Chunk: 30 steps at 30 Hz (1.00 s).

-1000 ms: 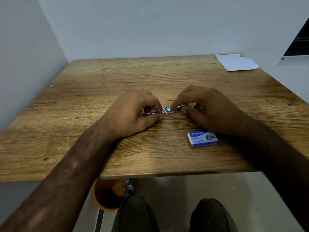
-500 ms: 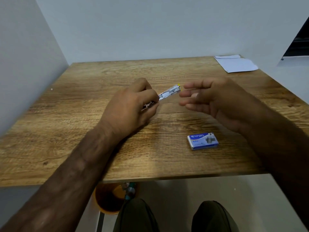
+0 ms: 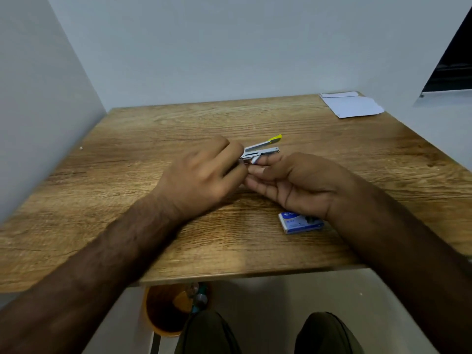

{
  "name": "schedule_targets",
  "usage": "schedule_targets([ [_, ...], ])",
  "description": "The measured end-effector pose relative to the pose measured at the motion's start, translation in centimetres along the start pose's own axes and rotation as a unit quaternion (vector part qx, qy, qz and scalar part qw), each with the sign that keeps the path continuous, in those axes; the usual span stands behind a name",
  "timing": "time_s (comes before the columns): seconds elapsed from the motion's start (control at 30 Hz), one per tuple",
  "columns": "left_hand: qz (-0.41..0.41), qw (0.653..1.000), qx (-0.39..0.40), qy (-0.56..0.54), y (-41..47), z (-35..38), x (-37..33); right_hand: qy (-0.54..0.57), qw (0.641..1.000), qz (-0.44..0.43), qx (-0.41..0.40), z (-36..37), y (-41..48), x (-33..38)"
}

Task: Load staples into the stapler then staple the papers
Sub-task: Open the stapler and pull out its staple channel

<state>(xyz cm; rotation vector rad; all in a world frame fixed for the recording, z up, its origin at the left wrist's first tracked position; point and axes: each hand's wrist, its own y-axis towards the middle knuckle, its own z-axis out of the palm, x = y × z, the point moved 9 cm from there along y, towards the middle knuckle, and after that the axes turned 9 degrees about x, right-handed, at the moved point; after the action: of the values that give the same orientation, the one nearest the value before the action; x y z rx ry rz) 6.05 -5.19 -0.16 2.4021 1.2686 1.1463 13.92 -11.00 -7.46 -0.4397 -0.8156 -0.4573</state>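
Head view: the wooden table [image 3: 127, 200] fills the middle of the frame, and everything else is placed against it. Above the table's centre, the left hand [image 3: 196, 180] is curled closed around the rear end of the small metal stapler [image 3: 260, 152], lifting it clear of the wood. The stapler is hinged open: its upper arm, tipped in yellow, angles up and away from the lower silver channel, both pointing toward the table's far right.

The right hand [image 3: 298, 182] lies just beside the left, palm turned up, its fingers [image 3: 268, 160] loosely extended and reaching under the stapler's lower channel. Whether they touch the metal, or pinch anything small, cannot be told through the blur.

Near the table's front edge, partly hidden under the right wrist, lies the blue staple box [image 3: 293, 222], flat on the wood.

At the table's far right corner rest the white papers [image 3: 352, 106], well apart from both hands.
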Motion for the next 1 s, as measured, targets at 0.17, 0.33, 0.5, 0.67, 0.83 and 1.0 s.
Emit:
schedule_targets([
  [0.17,-0.045,0.998,-0.015,-0.029,-0.2,0.2,0.8,0.013,1.0,-0.026,-0.006,-0.1,-0.1,0.4],
  [0.33,-0.172,0.966,-0.005,-0.192,-0.8,1.6,3.3,-0.096,0.994,-0.042,-0.037,-1.7,-1.2,2.5],
  [0.5,-0.251,0.894,-0.006,-0.372,-1.7,3.4,4.8,-0.282,0.958,-0.025,-0.04,-3.0,-3.0,4.0],
  [0.67,-0.201,0.901,0.053,-0.38,-1.7,4.2,3.8,-0.472,0.879,-0.039,-0.059,-3.6,-4.4,5.4],
  [0.83,-0.191,0.907,0.074,-0.368,-2.3,4.7,3.7,-0.573,0.81,-0.058,-0.115,-5.3,-6.0,6.7],
  [1.0,-0.216,0.89,0.081,-0.394,-2.9,5.1,4.2,-0.621,0.771,-0.052,-0.13,-6.8,-8.7,7.6],
])
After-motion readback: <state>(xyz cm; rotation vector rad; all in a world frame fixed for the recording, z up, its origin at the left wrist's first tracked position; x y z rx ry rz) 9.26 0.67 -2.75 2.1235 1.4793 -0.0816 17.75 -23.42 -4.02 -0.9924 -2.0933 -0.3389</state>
